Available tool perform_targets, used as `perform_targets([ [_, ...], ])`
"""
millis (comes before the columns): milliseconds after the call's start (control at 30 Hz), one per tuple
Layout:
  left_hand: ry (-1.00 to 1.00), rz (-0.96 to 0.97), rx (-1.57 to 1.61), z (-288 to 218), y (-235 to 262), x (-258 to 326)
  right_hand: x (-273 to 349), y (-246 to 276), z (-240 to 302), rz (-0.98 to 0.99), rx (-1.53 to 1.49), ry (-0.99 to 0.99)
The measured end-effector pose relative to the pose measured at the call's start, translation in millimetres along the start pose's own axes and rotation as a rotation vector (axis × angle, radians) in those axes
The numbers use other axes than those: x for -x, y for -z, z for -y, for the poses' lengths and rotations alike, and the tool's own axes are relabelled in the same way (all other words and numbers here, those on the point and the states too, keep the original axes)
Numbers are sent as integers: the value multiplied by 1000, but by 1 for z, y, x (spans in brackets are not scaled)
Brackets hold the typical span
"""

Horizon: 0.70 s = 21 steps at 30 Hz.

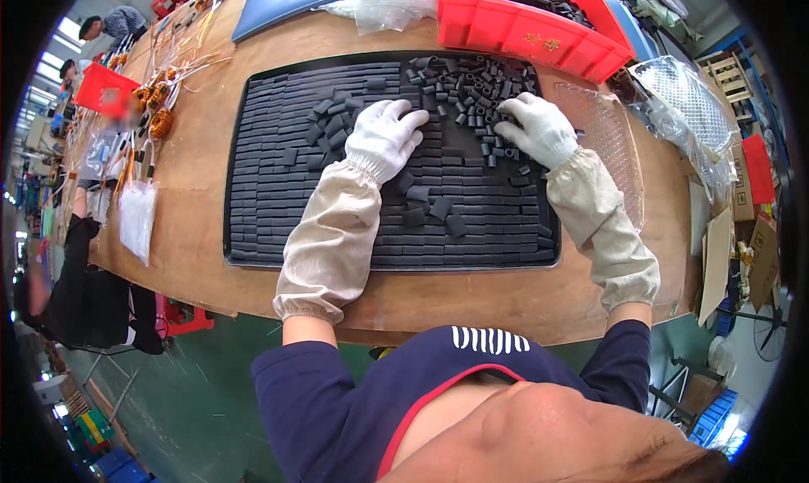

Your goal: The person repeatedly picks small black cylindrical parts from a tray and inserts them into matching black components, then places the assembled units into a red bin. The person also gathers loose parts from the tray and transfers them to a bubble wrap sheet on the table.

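Observation:
A wide black tray (396, 268) lies on the table, filled with close rows of small black sleeves (472, 201). Loose short black tubes (472, 87) are heaped at its far right, some standing on end. Over the middle of the tray my left hand (388, 133), in a white glove, has its fingers bent and closed; whatever they hold is hidden. A pile of loose black pieces (329, 125) lies just left of it. At the right edge of the heap my right hand (541, 131), also gloved, has thumb and forefinger apart among the tubes. Several pieces lie loose on the near rows.
A red bin (531, 37) of black parts stands behind the tray, beside a clear plastic bag (388, 3) and a blue flat folder (286, 5). Wired copper coils (160, 122) and a red box (105, 91) sit at left. Clear plastic sheeting (602, 138) lies at right.

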<state>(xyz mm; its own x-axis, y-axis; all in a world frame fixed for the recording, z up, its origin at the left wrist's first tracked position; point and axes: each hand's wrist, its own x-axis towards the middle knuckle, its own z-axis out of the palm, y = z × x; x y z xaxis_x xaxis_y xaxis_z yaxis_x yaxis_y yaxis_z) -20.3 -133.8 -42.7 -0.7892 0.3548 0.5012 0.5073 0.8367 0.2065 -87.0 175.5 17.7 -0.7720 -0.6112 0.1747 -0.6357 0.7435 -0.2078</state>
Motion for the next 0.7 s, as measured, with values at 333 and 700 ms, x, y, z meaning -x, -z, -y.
perform_targets([
  [333,1,11,16,0,3,-1,-8,-4,7,-72,-52,-44],
  [700,-10,-14,-10,1,1,1,-47,-8,10,-147,-147,84],
])
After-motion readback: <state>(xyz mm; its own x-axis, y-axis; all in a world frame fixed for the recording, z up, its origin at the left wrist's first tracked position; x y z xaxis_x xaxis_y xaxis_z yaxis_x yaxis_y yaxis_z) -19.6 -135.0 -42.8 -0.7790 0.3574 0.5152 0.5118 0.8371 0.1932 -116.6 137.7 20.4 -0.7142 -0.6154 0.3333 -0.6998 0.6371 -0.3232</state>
